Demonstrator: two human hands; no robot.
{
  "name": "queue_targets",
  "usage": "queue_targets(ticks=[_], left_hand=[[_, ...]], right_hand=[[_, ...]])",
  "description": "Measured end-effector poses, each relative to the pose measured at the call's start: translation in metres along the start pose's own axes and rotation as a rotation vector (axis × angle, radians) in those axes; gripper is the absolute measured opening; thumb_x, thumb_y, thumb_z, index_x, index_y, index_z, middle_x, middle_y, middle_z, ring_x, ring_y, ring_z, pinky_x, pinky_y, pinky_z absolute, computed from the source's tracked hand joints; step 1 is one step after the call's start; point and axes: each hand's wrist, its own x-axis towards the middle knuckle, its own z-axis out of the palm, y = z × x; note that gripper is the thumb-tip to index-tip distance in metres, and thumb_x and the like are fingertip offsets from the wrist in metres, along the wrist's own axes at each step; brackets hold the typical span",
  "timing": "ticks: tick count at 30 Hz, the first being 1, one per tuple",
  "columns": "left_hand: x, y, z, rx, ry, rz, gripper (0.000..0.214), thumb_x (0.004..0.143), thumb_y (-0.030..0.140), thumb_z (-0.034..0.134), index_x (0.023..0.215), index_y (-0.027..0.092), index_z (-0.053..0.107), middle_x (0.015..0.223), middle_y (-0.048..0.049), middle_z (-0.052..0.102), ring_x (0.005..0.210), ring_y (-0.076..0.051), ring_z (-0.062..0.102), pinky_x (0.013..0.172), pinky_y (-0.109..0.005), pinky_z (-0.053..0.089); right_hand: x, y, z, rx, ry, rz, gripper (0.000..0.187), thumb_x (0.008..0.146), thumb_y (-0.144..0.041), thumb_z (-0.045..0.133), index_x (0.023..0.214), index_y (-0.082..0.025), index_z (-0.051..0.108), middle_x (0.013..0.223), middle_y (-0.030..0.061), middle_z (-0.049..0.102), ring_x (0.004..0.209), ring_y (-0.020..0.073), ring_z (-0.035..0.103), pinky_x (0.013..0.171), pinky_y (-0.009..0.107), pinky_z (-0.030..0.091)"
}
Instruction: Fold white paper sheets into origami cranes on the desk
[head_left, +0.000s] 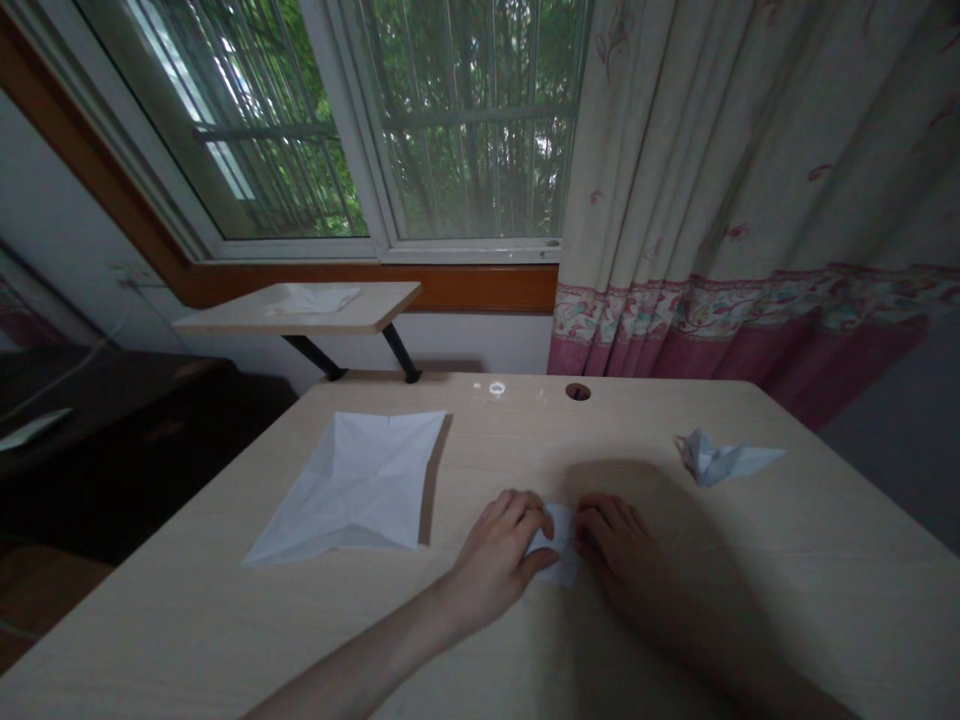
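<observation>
A small folded piece of white paper [561, 568] lies flat on the desk in front of me. My left hand [504, 552] is on its left side, fingers curled over the edge and thumb resting near the lower part. From the other side, my right hand [619, 550] grips the right edge with bent fingers; shadow hides part of its thumb. To the left of my hands is a larger creased white sheet [367, 485], its edges slightly raised. A folded paper crane [720, 460] sits toward the right, apart from both hands.
The pale wooden desk [495, 450] has a round cable hole [578, 392] at its far edge. A raised shelf [375, 310] on black legs at the back left holds a white paper [319, 298]. Behind are a barred window [465, 130] and a floral curtain [712, 200].
</observation>
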Motion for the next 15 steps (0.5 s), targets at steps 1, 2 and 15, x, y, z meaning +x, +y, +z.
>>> queue_targets(ticks=[1, 2, 15], left_hand=[[0.0, -0.001, -0.002, -0.016, -0.005, 0.007, 0.021, 0.086, 0.022, 0.076, 0.1, 0.022, 0.06, 0.109, -0.0021, 0.062, 0.105, -0.023, 0.054, 0.091, -0.036, 0.044], [0.0, -0.002, -0.003, -0.036, -0.011, 0.017, 0.021, 0.086, 0.021, 0.076, 0.1, 0.022, 0.06, 0.109, -0.002, 0.062, 0.106, -0.022, 0.054, 0.092, -0.035, 0.044], [0.003, -0.018, -0.017, -0.251, -0.119, 0.127, 0.026, 0.084, 0.02, 0.077, 0.106, 0.023, 0.064, 0.111, -0.0029, 0.062, 0.111, -0.02, 0.054, 0.098, -0.033, 0.043]], right_hand=[[0.0, 0.001, 0.0, 0.0, 0.001, 0.0, 0.025, 0.091, -0.004, 0.042, 0.1, -0.021, 0.058, 0.104, 0.0095, 0.065, 0.095, 0.0256, 0.061, 0.084, 0.044, 0.052], [-0.001, 0.001, 0.0, 0.002, -0.005, 0.0, 0.027, 0.089, -0.002, 0.041, 0.1, -0.021, 0.058, 0.105, 0.0094, 0.065, 0.096, 0.0252, 0.061, 0.086, 0.044, 0.051], [0.001, 0.003, -0.009, 0.037, -0.136, 0.007, 0.045, 0.077, 0.007, 0.037, 0.104, -0.021, 0.06, 0.112, 0.008, 0.066, 0.105, 0.0245, 0.058, 0.094, 0.044, 0.048]])
